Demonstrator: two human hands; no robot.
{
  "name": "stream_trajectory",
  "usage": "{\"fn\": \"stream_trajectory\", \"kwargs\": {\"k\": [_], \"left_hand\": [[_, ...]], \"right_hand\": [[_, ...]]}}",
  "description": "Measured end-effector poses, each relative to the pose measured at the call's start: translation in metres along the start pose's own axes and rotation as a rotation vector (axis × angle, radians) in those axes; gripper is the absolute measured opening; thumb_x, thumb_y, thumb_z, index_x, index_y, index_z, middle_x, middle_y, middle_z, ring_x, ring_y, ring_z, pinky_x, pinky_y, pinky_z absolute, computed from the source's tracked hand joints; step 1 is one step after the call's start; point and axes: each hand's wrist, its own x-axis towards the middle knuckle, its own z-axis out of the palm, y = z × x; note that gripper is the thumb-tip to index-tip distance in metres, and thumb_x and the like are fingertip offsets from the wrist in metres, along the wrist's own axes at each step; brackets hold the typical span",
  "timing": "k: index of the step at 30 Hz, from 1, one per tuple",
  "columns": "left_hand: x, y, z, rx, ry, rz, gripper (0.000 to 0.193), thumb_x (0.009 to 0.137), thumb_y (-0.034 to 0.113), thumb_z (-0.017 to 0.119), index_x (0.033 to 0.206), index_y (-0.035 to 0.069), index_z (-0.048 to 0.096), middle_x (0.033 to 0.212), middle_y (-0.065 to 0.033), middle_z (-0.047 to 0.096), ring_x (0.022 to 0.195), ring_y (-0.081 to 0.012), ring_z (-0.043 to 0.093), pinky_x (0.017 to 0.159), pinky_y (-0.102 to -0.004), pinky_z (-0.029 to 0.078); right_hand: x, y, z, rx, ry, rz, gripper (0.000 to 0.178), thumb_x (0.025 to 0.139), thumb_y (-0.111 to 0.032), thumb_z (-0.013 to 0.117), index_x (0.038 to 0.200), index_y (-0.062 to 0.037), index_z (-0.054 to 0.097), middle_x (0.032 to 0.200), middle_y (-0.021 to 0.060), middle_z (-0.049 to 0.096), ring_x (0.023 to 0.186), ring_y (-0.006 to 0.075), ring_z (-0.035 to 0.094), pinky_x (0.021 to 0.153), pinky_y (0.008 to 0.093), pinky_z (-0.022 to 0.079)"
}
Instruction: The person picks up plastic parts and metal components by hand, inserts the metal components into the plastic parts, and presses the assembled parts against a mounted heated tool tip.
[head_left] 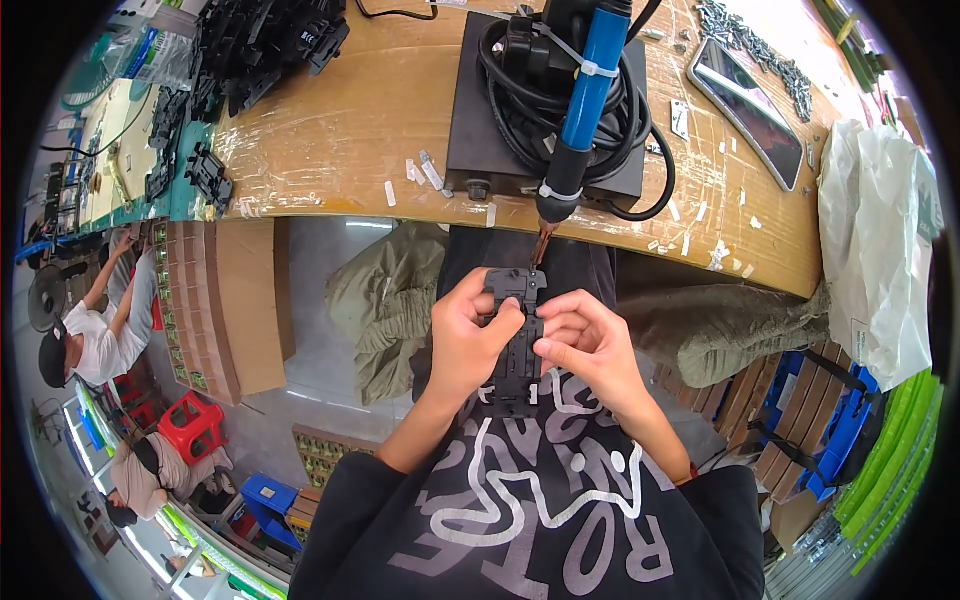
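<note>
My left hand (474, 335) is closed round a long black plastic housing (517, 365), with its thumb lying across the front face. My right hand (588, 345) has its fingers curled and its fingertips at the housing's right edge; whether a small piece sits between them is hidden. A blue and black electric screwdriver (592, 85) points down past the table edge. Its copper-coloured tip (541, 248) meets the top right corner of the housing, beside a small hole or screw.
A black box (470, 150) with coiled cable (520, 90) carries the screwdriver. On the table (380, 120) are black housings (265, 50), a phone (745, 110), screws (760, 50) and white scraps. A plastic bag (875, 250) hangs right. People sit at far left near a red stool (192, 425).
</note>
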Motion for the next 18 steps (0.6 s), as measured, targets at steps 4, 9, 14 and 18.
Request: {"fn": "stream_trajectory", "kwargs": {"k": [4, 9, 14, 18], "left_hand": [[-0.0002, 0.0003, -0.0001, -0.017, 0.004, -0.009, 0.017, 0.076, -0.004, 0.049, 0.093, -0.004, 0.051, 0.071, -0.0045, 0.06, 0.06, -0.0034, 0.051, 0.05, -0.0168, 0.039], [0.0007, -0.0013, -0.0003, -0.022, 0.008, -0.009, 0.017, 0.076, -0.004, 0.049, 0.093, -0.003, 0.051, 0.07, -0.0043, 0.06, 0.06, -0.0032, 0.05, 0.051, -0.0168, 0.039], [0.0008, -0.0017, 0.0009, -0.046, 0.015, -0.023, 0.016, 0.076, -0.004, 0.049, 0.092, -0.003, 0.052, 0.07, -0.0041, 0.059, 0.06, -0.0031, 0.05, 0.051, -0.0167, 0.038], [0.0006, -0.001, 0.0005, -0.072, 0.013, -0.041, 0.016, 0.077, -0.003, 0.049, 0.092, -0.003, 0.052, 0.071, -0.0036, 0.059, 0.06, -0.0029, 0.05, 0.051, -0.0163, 0.038]], "right_hand": [[-0.0003, -0.0015, 0.0015, -0.004, 0.007, -0.007, 0.024, 0.077, 0.003, 0.058, 0.098, 0.0006, 0.047, 0.077, 0.0052, 0.055, 0.066, 0.0095, 0.056, 0.056, 0.0217, 0.047], [0.0003, -0.0008, 0.001, -0.013, 0.016, -0.016, 0.023, 0.077, 0.003, 0.058, 0.098, 0.0012, 0.047, 0.076, 0.0052, 0.055, 0.066, 0.0095, 0.056, 0.056, 0.0215, 0.046], [-0.0006, -0.0028, 0.0014, -0.004, 0.013, -0.027, 0.023, 0.077, 0.002, 0.058, 0.097, 0.0016, 0.047, 0.076, 0.0054, 0.055, 0.066, 0.0094, 0.055, 0.056, 0.0216, 0.046], [-0.0006, -0.0034, 0.0024, 0.012, 0.015, -0.021, 0.024, 0.077, 0.003, 0.058, 0.098, 0.0015, 0.047, 0.075, 0.005, 0.054, 0.065, 0.0091, 0.054, 0.056, 0.0216, 0.046]]}}
